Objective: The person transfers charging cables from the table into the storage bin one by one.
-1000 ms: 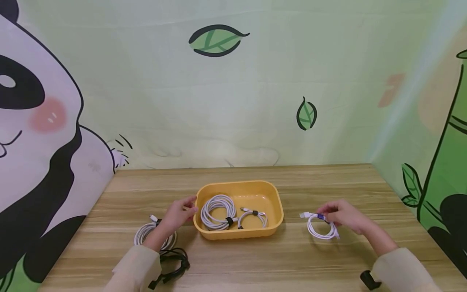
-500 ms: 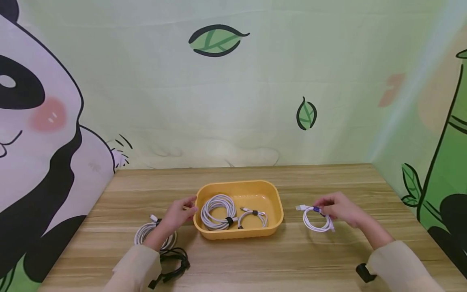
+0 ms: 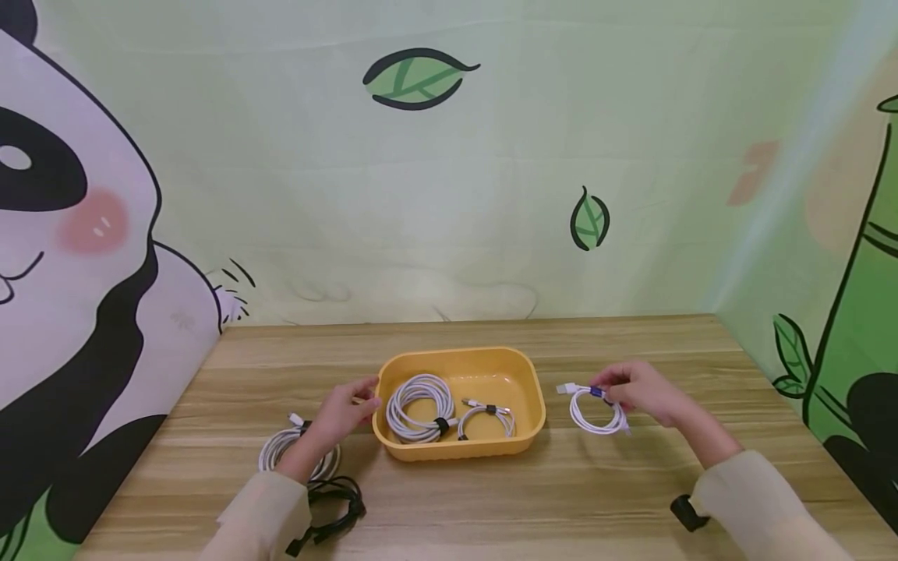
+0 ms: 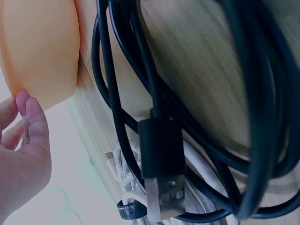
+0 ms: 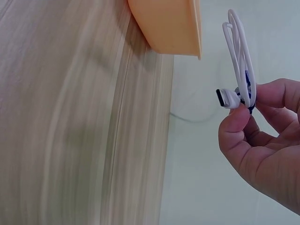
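Observation:
My right hand pinches a small coiled white USB cable by its dark blue tie, off to the right of a yellow plastic bin. In the right wrist view, the cable hangs from thumb and fingers, clear of the bin, with a USB-C plug near the thumb. My left hand touches the bin's left end with its fingertips; the left wrist view has the fingers against the outer wall. Inside the bin lie a large coiled white cable and a smaller coiled white cable with a black tie.
By the left forearm, a coiled grey-white cable and a coiled black USB cable lie on the wooden table. A small black object shows at the right sleeve. Behind the table stands a printed backdrop.
My right hand has lifted the small white cable and carried it left, closer to the bin. The left hand and the bin have not moved.

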`<state>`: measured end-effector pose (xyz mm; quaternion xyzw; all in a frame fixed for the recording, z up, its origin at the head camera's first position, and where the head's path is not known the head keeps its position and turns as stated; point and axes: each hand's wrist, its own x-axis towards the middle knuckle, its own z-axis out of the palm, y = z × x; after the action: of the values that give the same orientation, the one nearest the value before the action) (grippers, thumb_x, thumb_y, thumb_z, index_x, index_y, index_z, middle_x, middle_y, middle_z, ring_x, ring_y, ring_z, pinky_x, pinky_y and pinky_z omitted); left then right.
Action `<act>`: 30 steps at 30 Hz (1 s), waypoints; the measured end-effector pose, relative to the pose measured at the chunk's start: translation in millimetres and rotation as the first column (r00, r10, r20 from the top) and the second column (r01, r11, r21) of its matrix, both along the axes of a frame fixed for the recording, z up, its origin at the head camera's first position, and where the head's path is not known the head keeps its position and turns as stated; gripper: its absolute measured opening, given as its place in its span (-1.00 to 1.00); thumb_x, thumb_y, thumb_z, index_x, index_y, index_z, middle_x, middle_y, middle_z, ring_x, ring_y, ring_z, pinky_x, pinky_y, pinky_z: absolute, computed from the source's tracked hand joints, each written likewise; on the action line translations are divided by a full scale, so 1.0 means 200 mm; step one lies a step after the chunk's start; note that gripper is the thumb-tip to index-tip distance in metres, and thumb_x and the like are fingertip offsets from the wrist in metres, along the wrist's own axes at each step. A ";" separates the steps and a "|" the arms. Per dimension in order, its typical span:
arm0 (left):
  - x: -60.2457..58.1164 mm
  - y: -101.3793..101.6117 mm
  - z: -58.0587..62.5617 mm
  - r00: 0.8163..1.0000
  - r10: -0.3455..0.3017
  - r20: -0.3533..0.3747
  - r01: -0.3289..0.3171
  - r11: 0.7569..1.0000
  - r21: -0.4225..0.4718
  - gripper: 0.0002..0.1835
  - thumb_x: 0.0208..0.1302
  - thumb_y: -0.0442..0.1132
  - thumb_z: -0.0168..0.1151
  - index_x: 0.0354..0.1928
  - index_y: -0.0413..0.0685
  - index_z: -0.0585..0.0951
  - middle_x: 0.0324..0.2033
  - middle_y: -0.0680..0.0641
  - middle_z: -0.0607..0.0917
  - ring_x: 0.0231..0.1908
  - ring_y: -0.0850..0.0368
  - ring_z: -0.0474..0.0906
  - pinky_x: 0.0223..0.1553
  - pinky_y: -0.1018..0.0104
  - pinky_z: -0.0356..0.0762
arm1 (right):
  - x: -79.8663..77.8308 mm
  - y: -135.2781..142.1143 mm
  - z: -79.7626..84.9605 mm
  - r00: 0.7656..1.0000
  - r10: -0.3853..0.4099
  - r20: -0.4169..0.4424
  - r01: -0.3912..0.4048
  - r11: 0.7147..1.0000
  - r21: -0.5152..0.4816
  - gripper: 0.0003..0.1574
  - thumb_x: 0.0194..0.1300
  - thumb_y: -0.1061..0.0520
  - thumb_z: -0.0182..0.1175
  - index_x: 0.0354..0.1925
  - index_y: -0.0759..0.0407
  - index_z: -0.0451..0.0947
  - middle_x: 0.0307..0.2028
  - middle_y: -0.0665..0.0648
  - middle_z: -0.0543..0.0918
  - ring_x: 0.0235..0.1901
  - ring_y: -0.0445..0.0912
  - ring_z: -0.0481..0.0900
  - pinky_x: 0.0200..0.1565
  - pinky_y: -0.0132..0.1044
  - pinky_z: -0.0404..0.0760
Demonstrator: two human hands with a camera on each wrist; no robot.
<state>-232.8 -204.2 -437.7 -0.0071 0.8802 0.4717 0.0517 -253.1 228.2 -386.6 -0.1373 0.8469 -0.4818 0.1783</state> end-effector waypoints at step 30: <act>0.00 0.00 0.00 1.000 0.004 0.011 -0.004 1.000 0.004 -0.53 0.20 -0.34 0.07 0.18 -0.24 0.33 -0.20 -0.21 0.52 -0.29 0.11 0.49 -0.25 0.20 0.60 | -0.07 -0.14 0.01 1.000 0.013 -0.011 -0.013 1.000 -0.020 -0.66 0.12 0.31 0.02 -0.10 0.44 0.46 -0.34 0.21 0.49 -0.41 -0.13 0.43 -0.38 -0.33 0.56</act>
<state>-232.8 -204.8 -438.7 -0.0113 0.8789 0.4737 0.0557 -267.7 199.2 -384.1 -0.1470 0.8421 -0.4883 0.1755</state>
